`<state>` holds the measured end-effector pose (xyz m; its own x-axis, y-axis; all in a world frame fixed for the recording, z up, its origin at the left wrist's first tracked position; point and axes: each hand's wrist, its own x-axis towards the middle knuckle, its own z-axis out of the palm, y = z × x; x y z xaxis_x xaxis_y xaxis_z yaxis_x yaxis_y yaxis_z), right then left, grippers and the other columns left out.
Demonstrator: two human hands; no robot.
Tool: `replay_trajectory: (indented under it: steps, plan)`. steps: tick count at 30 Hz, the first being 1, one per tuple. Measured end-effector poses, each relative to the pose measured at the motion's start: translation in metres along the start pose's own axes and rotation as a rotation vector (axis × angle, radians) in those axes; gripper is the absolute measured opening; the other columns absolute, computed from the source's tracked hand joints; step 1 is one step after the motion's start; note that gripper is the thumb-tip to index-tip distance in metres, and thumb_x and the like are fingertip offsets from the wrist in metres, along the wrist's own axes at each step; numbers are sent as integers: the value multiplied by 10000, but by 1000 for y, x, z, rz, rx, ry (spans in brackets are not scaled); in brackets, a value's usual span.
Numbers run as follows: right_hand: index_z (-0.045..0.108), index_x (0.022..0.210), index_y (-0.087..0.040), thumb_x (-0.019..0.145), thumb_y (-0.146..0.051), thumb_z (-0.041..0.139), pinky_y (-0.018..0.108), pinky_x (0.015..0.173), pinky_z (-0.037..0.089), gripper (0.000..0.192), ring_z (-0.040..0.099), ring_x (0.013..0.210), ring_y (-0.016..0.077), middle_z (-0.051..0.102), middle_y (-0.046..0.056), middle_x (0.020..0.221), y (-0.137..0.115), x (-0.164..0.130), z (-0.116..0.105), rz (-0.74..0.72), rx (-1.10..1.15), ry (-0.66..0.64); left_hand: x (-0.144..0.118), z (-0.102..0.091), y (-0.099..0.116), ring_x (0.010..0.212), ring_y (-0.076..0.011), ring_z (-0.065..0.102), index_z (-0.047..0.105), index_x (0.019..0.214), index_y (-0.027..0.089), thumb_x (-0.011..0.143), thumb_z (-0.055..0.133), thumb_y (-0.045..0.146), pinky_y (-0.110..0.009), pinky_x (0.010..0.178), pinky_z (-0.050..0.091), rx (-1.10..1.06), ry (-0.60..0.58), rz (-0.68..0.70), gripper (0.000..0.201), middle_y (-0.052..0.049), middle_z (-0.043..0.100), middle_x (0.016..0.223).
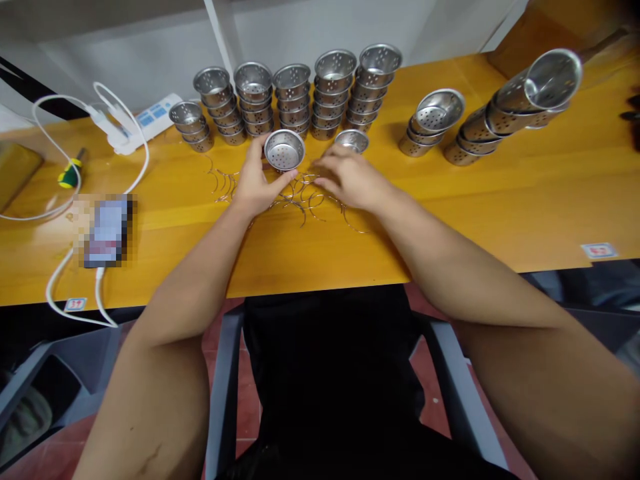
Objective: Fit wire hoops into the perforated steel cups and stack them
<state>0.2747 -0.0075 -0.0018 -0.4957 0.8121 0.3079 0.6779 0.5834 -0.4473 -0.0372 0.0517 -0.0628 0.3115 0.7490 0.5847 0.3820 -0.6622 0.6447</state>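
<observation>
My left hand [257, 180] is closed around a small perforated metal cup [285, 151], thumb at the front and fingers at its left side. The cup's open top tilts toward me. My right hand [353, 175] is just to the right, its fingers curled and the thumb apart from them, over the thin wire rings [313, 200]. Several of these rings lie loosely on the table below and between both hands. Behind my right hand stands another perforated cup [353, 140], its lower part hidden by the fingers.
Stacks of perforated cups [330, 100] line the back of the yellow table [320, 260]. At the right are a short stack [433, 120] and leaning stacks [515, 107]. On the left lie a power strip [150, 123], white cables, a phone [107, 230] and a green-yellow screwdriver [70, 173].
</observation>
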Motion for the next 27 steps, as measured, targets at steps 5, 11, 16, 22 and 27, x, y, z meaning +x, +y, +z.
replay_trajectory:
  steps: [5, 11, 16, 22, 27]
  plan:
    - [874, 1261, -195, 1165, -237, 651, 635, 1270, 616, 247, 748, 1399, 450, 791, 224, 1368, 2, 13, 23, 20, -119, -96, 1, -1, 0, 1597, -411, 725, 495, 1731, 349, 918, 887, 980, -600, 1339, 689, 14, -21, -8, 1101, -174, 658, 1738]
    - [755, 1066, -250, 1098, -215, 718, 620, 1146, 666, 60, 780, 1234, 412, 791, 176, 1248, 6, 17, 25, 25, -81, -46, 1, 3, -1, 1542, -409, 756, 504, 1726, 342, 934, 902, 941, -612, 1312, 704, 20, 6, 38, 1069, -181, 679, 1703]
    - [701, 1047, -284, 1110, -285, 683, 611, 1124, 676, 66, 759, 1148, 376, 771, 154, 1218, 5, 12, 23, 11, 5, -20, 2, 3, 9, 1562, -410, 750, 510, 1727, 336, 957, 891, 926, -605, 1326, 700, 21, 8, 51, 1042, -183, 684, 1706]
    - [684, 1034, -326, 1075, -440, 741, 664, 1155, 658, 134, 766, 1120, 391, 818, 135, 1188, -1, 3, -2, -7, 172, -4, 1, 3, 9, 1552, -401, 760, 496, 1719, 346, 948, 876, 955, -600, 1324, 697, 2, 4, 17, 1053, -174, 691, 1701]
    - [824, 1172, -315, 1053, -510, 802, 637, 1105, 679, 230, 779, 1060, 371, 819, 118, 1108, -1, -1, -12, -13, 208, 5, 3, 1, 10, 1562, -422, 726, 526, 1692, 340, 865, 920, 999, -655, 1390, 623, 42, 54, 66, 1128, -163, 673, 1662]
